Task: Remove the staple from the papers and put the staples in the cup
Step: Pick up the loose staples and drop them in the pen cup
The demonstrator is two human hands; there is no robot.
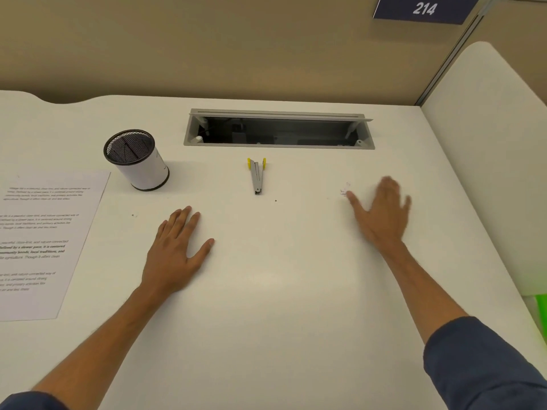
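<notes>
White desk: both hands flat, fingers released; left hand nr papers & cup, right hand beside loose staples; staple remover untouched.

Both hands lie flat on the desk: left hand, right hand beside loose staples. The remover lies between the cup and the staples, papers far left.

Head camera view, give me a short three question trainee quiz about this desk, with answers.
1. True or false: the left hand grips the staple remover.
2. What lies beside the right hand's thumb? A) loose staples B) a pen
3. Which side of the desk holds the mesh cup and papers?

Key: 1 false, the hand lies flat on the desk; 2 A; 3 the left.
</notes>
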